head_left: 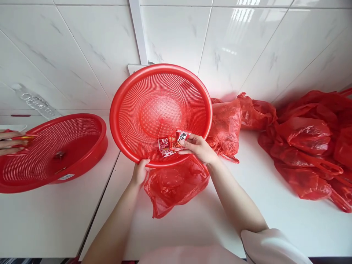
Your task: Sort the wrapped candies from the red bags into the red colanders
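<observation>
Thumb and fingers of the right hand (200,148) close in a pinch on a small red packet (183,135) with dark and white print, right inside the lower right of a big red basket (162,99)! Just beside it, a little cluster of packets (165,146) sits low on the basket's slatted wall, one of them patterned in pink and white. Down at the lower left, the left hand (140,171) curls tight over the rim, and the basket is tilted, its open mouth towards the wearer. Right below hangs the view of a crumpled red bag (176,189) on the white table (220,223); whether basket and bag touch, no telling. Out to the right, more red bags (227,126) line the wall, then a big heap of bags (308,146). Over to the left, a second basket (100,128) leans too, and at its far edge another person's hand (11,143) holds something red and yellow. Behind that, a clear bottle (37,102) slants by the tiled wall (176,36).
</observation>
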The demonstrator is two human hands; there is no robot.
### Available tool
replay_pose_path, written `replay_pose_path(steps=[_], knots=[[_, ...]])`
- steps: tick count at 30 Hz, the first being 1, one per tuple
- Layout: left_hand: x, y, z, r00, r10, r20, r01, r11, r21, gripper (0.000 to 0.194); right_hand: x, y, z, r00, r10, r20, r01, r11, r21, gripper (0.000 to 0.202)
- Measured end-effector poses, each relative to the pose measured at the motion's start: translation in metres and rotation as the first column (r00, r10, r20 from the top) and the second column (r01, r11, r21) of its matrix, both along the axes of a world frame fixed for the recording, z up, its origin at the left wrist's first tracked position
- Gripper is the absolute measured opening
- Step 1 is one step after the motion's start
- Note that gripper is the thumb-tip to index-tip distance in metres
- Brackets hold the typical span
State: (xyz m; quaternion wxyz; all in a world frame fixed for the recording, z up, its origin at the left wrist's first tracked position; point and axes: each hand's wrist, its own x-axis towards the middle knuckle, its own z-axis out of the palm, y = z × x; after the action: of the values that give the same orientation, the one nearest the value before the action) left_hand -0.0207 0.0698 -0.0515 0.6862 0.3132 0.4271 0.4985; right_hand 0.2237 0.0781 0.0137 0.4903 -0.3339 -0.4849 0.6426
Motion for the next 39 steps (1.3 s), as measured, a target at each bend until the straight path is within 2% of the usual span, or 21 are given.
replay_pose_path(steps=[3,7,12,18,21,27,30,34,37,39], knots=[[0.001,0.0,0.0,1.0,-0.005,0.007,0.006,1.0,-0.023,0.028,-0.004,-0.004,0.002,1.0,0.006,0.021,-0.005,1.0,-0.007,0.043],[0.001,-0.001,0.003,1.0,0.015,-0.023,-0.015,1.0,0.01,0.032,-0.006,-0.008,0.002,0.996,0.001,0.088,-0.007,0.998,0.066,0.033],[0.001,-0.001,0.006,0.999,0.013,-0.049,-0.014,1.0,-0.012,0.029,-0.007,-0.007,-0.001,0.996,0.06,0.071,-0.064,0.996,0.066,0.037],[0.001,-0.001,0.006,0.999,0.021,-0.042,-0.02,1.0,0.021,0.031,-0.012,-0.008,0.003,1.0,-0.002,0.013,0.001,0.998,0.067,0.036],[0.0,0.0,0.003,0.999,0.018,-0.048,-0.017,1.0,0.019,0.027,-0.014,-0.01,0.006,0.999,-0.007,0.045,0.002,0.995,0.101,0.029],[-0.002,0.001,-0.001,0.997,0.012,-0.077,-0.008,0.999,0.041,0.029,-0.016,-0.015,0.009,0.994,-0.002,0.11,-0.012,0.991,0.131,0.029],[-0.002,0.0,0.002,0.996,0.001,-0.091,0.002,0.999,0.04,0.024,-0.017,-0.017,0.01,0.996,-0.02,0.083,0.012,0.996,0.094,0.037],[-0.002,0.003,0.004,0.99,0.036,-0.139,-0.034,0.999,0.02,0.024,-0.019,-0.021,0.014,0.999,-0.043,0.005,0.043,0.995,0.087,0.047],[-0.006,0.007,0.005,0.977,0.077,-0.198,-0.074,0.997,0.021,0.03,-0.02,-0.024,0.019,0.998,-0.057,-0.02,0.059,0.991,0.117,0.041],[-0.008,0.008,0.009,0.96,0.105,-0.258,-0.107,0.994,0.006,0.031,-0.02,-0.025,0.022,0.999,-0.054,-0.002,0.054,0.995,0.087,0.037]])
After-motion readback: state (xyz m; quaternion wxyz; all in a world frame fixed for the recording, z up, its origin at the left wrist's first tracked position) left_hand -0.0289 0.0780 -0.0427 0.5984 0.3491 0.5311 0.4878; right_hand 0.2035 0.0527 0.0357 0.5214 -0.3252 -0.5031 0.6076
